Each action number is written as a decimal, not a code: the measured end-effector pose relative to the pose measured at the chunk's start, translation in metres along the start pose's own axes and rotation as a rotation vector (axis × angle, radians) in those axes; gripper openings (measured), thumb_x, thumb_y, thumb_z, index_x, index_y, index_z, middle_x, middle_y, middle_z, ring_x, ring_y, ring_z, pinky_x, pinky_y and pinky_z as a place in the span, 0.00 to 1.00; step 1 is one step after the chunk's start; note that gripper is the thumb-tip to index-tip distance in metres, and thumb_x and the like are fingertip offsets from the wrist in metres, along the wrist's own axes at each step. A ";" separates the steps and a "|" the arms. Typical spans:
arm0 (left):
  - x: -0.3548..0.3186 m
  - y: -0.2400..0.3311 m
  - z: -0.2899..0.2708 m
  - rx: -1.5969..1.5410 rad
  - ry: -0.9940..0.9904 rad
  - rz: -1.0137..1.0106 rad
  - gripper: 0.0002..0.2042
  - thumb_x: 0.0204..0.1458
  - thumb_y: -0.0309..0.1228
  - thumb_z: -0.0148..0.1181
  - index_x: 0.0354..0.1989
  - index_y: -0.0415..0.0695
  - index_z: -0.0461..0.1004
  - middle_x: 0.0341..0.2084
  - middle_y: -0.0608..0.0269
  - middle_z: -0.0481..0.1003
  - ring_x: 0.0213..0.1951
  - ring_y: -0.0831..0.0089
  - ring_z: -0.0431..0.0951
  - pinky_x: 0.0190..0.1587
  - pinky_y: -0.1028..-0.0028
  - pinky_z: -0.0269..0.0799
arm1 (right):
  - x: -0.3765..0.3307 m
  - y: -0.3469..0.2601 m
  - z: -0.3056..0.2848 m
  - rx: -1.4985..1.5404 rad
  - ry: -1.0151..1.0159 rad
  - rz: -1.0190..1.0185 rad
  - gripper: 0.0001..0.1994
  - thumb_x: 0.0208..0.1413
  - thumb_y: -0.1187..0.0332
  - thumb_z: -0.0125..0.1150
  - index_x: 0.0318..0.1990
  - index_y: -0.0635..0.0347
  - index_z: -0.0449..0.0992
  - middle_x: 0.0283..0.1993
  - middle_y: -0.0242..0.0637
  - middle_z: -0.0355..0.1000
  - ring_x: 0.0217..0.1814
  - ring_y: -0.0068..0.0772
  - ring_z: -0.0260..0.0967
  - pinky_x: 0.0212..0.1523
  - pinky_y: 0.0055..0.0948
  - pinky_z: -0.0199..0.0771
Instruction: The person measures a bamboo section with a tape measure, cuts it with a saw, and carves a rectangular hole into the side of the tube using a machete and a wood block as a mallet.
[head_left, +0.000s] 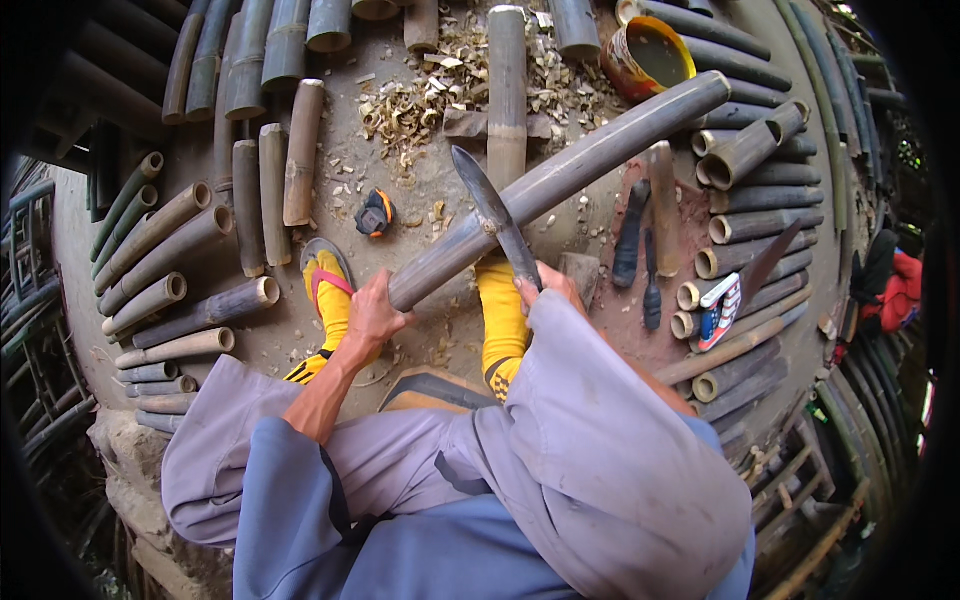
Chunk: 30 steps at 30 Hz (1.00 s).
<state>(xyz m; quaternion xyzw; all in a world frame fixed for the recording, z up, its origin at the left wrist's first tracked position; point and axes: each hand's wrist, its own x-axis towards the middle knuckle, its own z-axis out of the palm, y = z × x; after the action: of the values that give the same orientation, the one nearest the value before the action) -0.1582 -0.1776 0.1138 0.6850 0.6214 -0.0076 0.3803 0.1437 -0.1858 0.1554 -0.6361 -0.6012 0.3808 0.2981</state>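
A long dark bamboo pole (600,165) slants from my lap side up to the far right. My left hand (376,315) is closed around its near end. In my right hand (555,287) is the handle end of a machete (487,200), partly hidden by my knee. The dark blade lies across the pole near a node and points away to the left. Beneath the pole, another bamboo piece (507,90) runs straight away from me over a small block (468,124). My feet in yellow socks (503,315) rest on either side of the near ground.
Cut bamboo tubes (160,235) lie in rows at left and right. Wood shavings (400,115) cover the far ground beside a yellow-rimmed bucket (657,55). An orange-and-black tape measure (376,213) lies left; dark-handled tools (630,235) and a handsaw (722,308) lie right.
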 end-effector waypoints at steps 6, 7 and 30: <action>0.003 0.000 0.000 0.018 0.014 0.011 0.27 0.27 0.34 0.73 0.37 0.38 0.67 0.32 0.41 0.75 0.36 0.43 0.76 0.39 0.55 0.72 | 0.020 -0.007 -0.016 0.638 0.297 0.678 0.14 0.60 0.61 0.54 0.29 0.62 0.67 0.22 0.40 0.68 0.20 0.27 0.68 0.21 0.33 0.68; 0.002 -0.001 0.000 0.025 0.018 0.016 0.27 0.27 0.35 0.73 0.36 0.38 0.67 0.32 0.41 0.75 0.36 0.43 0.76 0.39 0.56 0.72 | 0.003 -0.002 -0.006 0.354 0.078 0.420 0.14 0.60 0.60 0.54 0.28 0.63 0.67 0.21 0.38 0.67 0.23 0.26 0.67 0.23 0.33 0.67; 0.002 -0.003 -0.001 0.011 -0.001 0.003 0.27 0.26 0.35 0.72 0.36 0.36 0.69 0.30 0.40 0.75 0.36 0.45 0.77 0.40 0.58 0.72 | 0.012 0.005 -0.017 0.313 0.010 0.567 0.14 0.57 0.59 0.57 0.34 0.64 0.71 0.23 0.38 0.71 0.28 0.29 0.71 0.27 0.33 0.70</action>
<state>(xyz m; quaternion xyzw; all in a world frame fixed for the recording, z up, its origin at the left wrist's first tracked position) -0.1608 -0.1754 0.1125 0.6880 0.6201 -0.0107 0.3768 0.1606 -0.1734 0.1585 -0.7267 -0.3328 0.5332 0.2771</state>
